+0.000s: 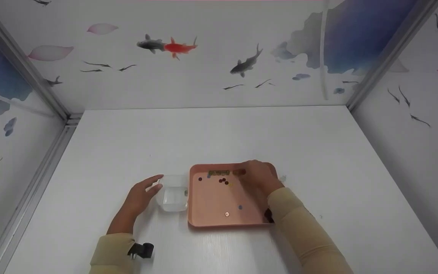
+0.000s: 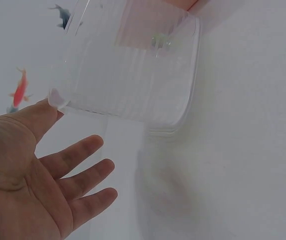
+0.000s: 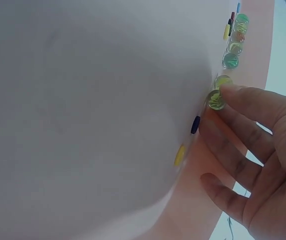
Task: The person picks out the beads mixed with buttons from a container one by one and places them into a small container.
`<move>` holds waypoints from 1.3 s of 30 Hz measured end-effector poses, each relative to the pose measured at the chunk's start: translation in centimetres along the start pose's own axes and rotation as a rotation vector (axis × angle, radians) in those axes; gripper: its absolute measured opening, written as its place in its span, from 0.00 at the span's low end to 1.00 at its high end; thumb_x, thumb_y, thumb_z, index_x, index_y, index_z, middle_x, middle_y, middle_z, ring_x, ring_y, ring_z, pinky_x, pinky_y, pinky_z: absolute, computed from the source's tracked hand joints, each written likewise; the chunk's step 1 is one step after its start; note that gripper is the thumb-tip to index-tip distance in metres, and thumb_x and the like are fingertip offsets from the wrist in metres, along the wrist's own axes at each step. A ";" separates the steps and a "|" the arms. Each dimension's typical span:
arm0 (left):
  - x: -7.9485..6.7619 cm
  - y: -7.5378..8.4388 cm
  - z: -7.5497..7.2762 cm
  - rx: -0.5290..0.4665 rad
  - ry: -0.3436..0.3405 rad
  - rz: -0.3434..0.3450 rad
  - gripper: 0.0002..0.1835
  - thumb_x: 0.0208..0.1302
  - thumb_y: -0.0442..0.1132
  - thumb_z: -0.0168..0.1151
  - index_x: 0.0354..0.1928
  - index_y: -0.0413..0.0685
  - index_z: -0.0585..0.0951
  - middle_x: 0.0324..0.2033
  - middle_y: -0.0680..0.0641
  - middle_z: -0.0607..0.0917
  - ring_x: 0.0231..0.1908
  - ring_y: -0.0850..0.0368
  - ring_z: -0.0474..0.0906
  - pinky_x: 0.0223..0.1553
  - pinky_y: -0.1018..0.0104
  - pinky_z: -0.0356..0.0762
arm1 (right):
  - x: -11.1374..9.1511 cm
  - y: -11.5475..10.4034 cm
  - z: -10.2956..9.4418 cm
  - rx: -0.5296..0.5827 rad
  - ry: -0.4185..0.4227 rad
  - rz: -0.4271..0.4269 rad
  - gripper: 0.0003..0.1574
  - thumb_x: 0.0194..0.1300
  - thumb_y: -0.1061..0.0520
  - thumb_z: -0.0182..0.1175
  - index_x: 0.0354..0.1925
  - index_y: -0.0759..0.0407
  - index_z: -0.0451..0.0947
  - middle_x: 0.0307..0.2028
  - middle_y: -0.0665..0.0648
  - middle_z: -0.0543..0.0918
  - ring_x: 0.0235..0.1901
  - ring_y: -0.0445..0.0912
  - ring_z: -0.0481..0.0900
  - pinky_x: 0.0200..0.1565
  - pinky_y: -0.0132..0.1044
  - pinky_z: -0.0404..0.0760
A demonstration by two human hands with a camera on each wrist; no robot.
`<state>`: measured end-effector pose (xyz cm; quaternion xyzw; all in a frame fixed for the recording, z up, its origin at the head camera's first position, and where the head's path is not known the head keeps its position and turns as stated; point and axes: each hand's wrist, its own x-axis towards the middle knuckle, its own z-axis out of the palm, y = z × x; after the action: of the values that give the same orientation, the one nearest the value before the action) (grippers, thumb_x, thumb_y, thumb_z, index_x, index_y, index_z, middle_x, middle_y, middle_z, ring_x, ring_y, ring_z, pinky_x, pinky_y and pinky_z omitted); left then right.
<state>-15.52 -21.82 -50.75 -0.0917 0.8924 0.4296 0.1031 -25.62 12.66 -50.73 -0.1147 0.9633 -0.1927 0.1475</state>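
Note:
In the head view, my left hand [image 1: 139, 198] holds the corner of a clear plastic container [image 1: 175, 199] between thumb and index finger; the left wrist view has the other fingers spread. A greenish marble [image 2: 160, 42] shows through the container. Over the far right part of a pink tray [image 1: 207, 222], my right hand [image 1: 257, 176] pinches a yellow-green glass marble [image 3: 216, 100] between thumb and fingers. Another marble [image 3: 223, 81] touches it at the thumb tip. Farther along the tray's edge, several marbles [image 1: 219, 173] stand in a row.
Small flat discs lie scattered in the tray: dark red [image 1: 221, 180], blue [image 1: 240, 207] and a white one [image 1: 227, 214]. The container stands against the tray's left side. A white tabletop [image 1: 219, 137] surrounds both, with patterned walls [image 1: 203, 76] behind and at the sides.

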 end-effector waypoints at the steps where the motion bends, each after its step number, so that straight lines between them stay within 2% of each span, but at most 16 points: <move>1: 0.0 0.0 0.0 0.000 0.000 0.000 0.24 0.73 0.47 0.53 0.68 0.55 0.70 0.67 0.37 0.68 0.69 0.35 0.57 0.67 0.38 0.56 | 0.0 0.0 0.0 -0.006 0.004 -0.003 0.19 0.68 0.59 0.58 0.53 0.43 0.83 0.52 0.48 0.83 0.56 0.45 0.77 0.62 0.44 0.72; 8: 0.0 0.0 0.0 0.003 -0.002 -0.002 0.24 0.73 0.48 0.52 0.69 0.55 0.70 0.67 0.37 0.68 0.69 0.35 0.57 0.67 0.37 0.56 | 0.1 0.0 -0.1 -0.041 0.020 -0.025 0.20 0.68 0.62 0.56 0.52 0.43 0.84 0.53 0.48 0.83 0.58 0.45 0.76 0.62 0.45 0.72; 16: -0.1 0.0 -0.1 -0.017 -0.009 0.019 0.24 0.73 0.46 0.53 0.68 0.54 0.70 0.67 0.35 0.68 0.69 0.34 0.57 0.67 0.37 0.56 | 0.0 0.4 0.1 0.015 0.028 -0.038 0.27 0.67 0.68 0.52 0.51 0.41 0.84 0.53 0.47 0.82 0.60 0.46 0.75 0.62 0.44 0.71; 22: 0.1 -0.1 0.0 -0.019 -0.009 0.020 0.24 0.73 0.45 0.53 0.68 0.54 0.70 0.67 0.35 0.68 0.69 0.34 0.58 0.67 0.37 0.56 | -0.1 0.5 0.1 0.107 0.009 0.029 0.22 0.69 0.64 0.54 0.49 0.40 0.85 0.52 0.45 0.83 0.61 0.45 0.73 0.65 0.44 0.68; 25: 0.1 -0.1 0.0 -0.020 -0.008 0.019 0.24 0.73 0.46 0.53 0.68 0.54 0.70 0.67 0.35 0.68 0.69 0.34 0.58 0.67 0.37 0.56 | -0.1 0.4 -0.2 0.125 -0.004 0.023 0.22 0.67 0.64 0.55 0.50 0.42 0.85 0.52 0.46 0.83 0.61 0.46 0.73 0.66 0.45 0.68; 29: 0.0 0.0 -0.1 -0.010 -0.007 0.031 0.24 0.73 0.46 0.53 0.68 0.53 0.70 0.67 0.36 0.67 0.69 0.34 0.58 0.67 0.37 0.56 | 0.0 0.2 -0.7 0.077 -0.015 -0.015 0.22 0.66 0.65 0.57 0.51 0.44 0.84 0.53 0.48 0.83 0.61 0.48 0.73 0.65 0.46 0.68; 35: -0.2 0.3 -0.2 0.007 -0.002 0.038 0.24 0.73 0.46 0.53 0.68 0.53 0.70 0.69 0.38 0.66 0.70 0.35 0.56 0.68 0.38 0.54 | 0.1 -0.3 -1.3 0.042 -0.025 0.039 0.18 0.65 0.58 0.62 0.52 0.43 0.83 0.53 0.48 0.82 0.59 0.48 0.74 0.63 0.49 0.70; 39: -0.3 0.5 -0.2 0.018 0.005 0.034 0.23 0.73 0.44 0.52 0.68 0.52 0.70 0.69 0.38 0.66 0.70 0.36 0.55 0.68 0.39 0.54 | 0.1 -0.4 -1.5 0.058 -0.028 0.039 0.19 0.65 0.59 0.62 0.52 0.44 0.83 0.53 0.49 0.82 0.58 0.48 0.75 0.59 0.49 0.73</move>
<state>-15.35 -21.66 -50.17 -0.0768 0.8980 0.4230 0.0942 -26.13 12.76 -49.22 -0.0941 0.9572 -0.2161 0.1679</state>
